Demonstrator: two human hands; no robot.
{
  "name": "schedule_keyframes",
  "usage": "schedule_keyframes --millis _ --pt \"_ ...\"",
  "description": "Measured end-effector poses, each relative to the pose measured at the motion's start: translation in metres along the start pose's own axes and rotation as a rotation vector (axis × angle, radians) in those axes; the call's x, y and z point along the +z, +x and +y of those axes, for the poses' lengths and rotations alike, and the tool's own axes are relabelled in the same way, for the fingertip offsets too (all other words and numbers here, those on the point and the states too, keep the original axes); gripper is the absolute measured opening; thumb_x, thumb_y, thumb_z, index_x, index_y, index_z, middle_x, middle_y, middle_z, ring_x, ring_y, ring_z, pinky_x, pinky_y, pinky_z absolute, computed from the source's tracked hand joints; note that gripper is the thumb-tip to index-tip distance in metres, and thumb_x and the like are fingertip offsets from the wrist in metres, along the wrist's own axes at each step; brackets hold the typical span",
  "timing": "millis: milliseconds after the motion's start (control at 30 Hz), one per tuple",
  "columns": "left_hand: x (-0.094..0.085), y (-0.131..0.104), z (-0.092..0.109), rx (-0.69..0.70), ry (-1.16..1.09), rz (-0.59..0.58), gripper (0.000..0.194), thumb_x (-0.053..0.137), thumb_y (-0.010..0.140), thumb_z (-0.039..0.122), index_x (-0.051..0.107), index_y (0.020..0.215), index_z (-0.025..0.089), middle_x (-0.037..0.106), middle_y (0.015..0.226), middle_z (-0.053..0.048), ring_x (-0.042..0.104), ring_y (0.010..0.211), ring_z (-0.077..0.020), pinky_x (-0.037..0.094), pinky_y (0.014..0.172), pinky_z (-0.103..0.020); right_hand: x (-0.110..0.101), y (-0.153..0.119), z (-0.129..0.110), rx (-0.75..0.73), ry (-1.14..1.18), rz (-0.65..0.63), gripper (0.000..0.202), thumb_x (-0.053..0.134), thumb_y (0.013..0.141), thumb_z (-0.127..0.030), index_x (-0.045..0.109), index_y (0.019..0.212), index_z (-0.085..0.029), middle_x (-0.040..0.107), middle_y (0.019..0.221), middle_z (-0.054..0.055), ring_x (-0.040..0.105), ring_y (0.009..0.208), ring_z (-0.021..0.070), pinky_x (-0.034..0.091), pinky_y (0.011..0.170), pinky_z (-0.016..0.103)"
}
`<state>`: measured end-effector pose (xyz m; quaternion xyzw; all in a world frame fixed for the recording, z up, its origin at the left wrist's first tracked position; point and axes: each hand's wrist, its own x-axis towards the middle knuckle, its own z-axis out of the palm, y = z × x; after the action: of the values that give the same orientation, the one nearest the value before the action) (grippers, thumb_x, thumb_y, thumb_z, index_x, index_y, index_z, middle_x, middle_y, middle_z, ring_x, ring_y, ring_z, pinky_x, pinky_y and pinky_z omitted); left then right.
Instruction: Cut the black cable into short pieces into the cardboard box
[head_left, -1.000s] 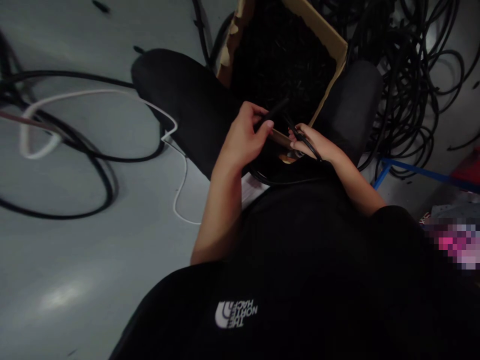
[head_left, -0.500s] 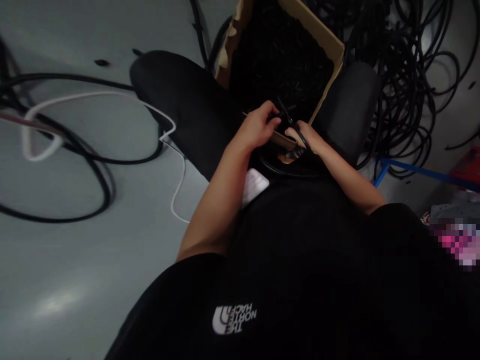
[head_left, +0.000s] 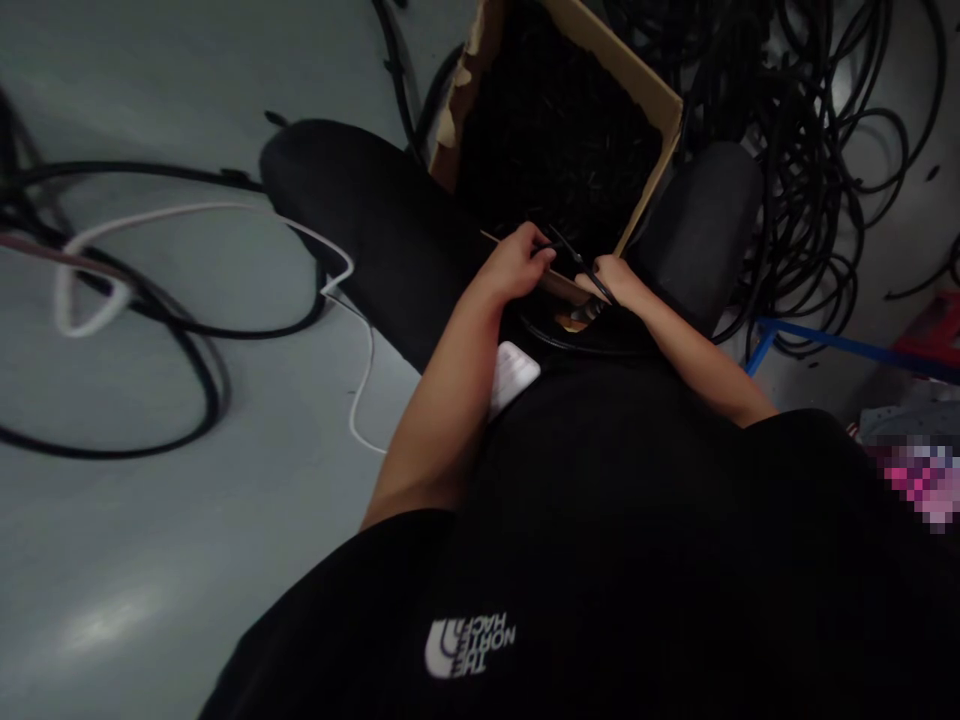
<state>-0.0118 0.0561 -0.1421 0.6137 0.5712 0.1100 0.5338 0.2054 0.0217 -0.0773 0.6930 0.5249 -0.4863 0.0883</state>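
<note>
Over the near edge of a cardboard box (head_left: 651, 84) full of small black pieces, both hands work close together. My left hand (head_left: 517, 262) is closed, thumb and fingers pinching a thin black piece that looks like cable. Just right of it, my right hand (head_left: 616, 280) is wrapped round the handles of dark scissors (head_left: 579, 259). Their blades point up and left, toward the left fingertips. Whether the blades touch the black piece is too dark to tell. A black cable (head_left: 574, 346) curves across the lap beneath the hands.
The box stands between my bent legs. Tangled black cables (head_left: 806, 190) lie on the right, and more cable loops (head_left: 214, 385) on the left. A white cord (head_left: 367, 370) runs near a white object (head_left: 514, 372) at my lap. A blue bar (head_left: 832, 343) is at right.
The scissors have tilted flatter, and their blades sit lower and nearer the left fingertips. Both hands keep their grips. The whole view has shifted slightly.
</note>
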Motion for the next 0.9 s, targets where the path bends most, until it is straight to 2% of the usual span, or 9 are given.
schedule_keyframes --millis 167,400,467,567,667,767,900 --pt "-0.002 -0.002 0.001 0.026 0.023 0.004 0.012 0.077 0.099 0.027 0.071 0.109 0.025 0.073 0.096 -0.007 0.073 0.102 -0.0304 0.065 0.113 -0.051 0.006 0.004 0.009 -0.048 -0.030 0.049 0.018 0.075 0.105 -0.029 0.082 0.094 -0.016 0.085 0.099 0.013 0.082 0.095 0.0267 0.052 0.075 0.029" --pt "-0.002 -0.001 0.000 -0.010 0.009 0.007 0.016 0.080 0.101 0.032 0.069 0.110 0.026 0.073 0.095 -0.007 0.074 0.103 -0.0325 0.065 0.109 -0.051 0.011 0.009 0.015 -0.072 -0.011 0.075 0.030 0.077 0.101 -0.026 0.063 0.075 -0.023 0.074 0.081 0.008 0.072 0.082 0.0231 0.047 0.073 0.032" --pt "-0.002 -0.001 0.002 -0.022 -0.053 -0.002 0.023 0.083 0.105 0.040 0.068 0.114 0.026 0.072 0.091 -0.005 0.074 0.093 -0.0298 0.067 0.099 -0.048 0.012 0.008 0.015 -0.075 0.032 0.073 0.035 0.077 0.102 -0.026 0.059 0.072 -0.025 0.071 0.076 0.006 0.070 0.080 0.0228 0.049 0.074 0.032" --pt "-0.008 -0.010 0.012 -0.070 -0.238 -0.028 0.039 0.078 0.114 0.061 0.067 0.130 0.028 0.068 0.085 -0.001 0.069 0.071 -0.0228 0.065 0.074 -0.038 0.012 0.003 0.017 -0.096 0.196 -0.016 0.038 0.071 0.107 -0.028 0.058 0.071 -0.025 0.069 0.071 0.004 0.068 0.074 0.0217 0.054 0.073 0.032" --pt "-0.018 -0.031 0.030 -0.054 -0.426 -0.048 0.052 0.071 0.117 0.072 0.069 0.147 0.030 0.069 0.086 -0.001 0.068 0.066 -0.0207 0.059 0.063 -0.032 0.011 -0.004 0.023 -0.198 0.350 -0.074 0.029 0.068 0.109 -0.027 0.065 0.080 -0.024 0.073 0.077 0.002 0.069 0.076 0.0198 0.059 0.079 0.031" --pt "-0.024 -0.057 0.048 -0.005 -0.497 -0.049 0.053 0.071 0.117 0.070 0.072 0.153 0.031 0.071 0.090 -0.004 0.072 0.072 -0.0223 0.059 0.063 -0.032 0.009 -0.013 0.033 -0.280 0.413 -0.069 0.008 0.076 0.105 -0.030 0.072 0.104 -0.023 0.079 0.097 0.002 0.076 0.094 0.0225 0.064 0.090 0.033" --pt "-0.020 -0.079 0.058 0.010 -0.424 -0.029 0.042 0.074 0.119 0.066 0.068 0.140 0.030 0.070 0.090 -0.002 0.065 0.065 -0.0185 0.056 0.060 -0.030 0.002 -0.025 0.036 -0.372 0.468 -0.092 0.028 0.080 0.102 -0.031 0.071 0.127 -0.023 0.082 0.120 0.007 0.080 0.113 0.0293 0.069 0.105 0.045"
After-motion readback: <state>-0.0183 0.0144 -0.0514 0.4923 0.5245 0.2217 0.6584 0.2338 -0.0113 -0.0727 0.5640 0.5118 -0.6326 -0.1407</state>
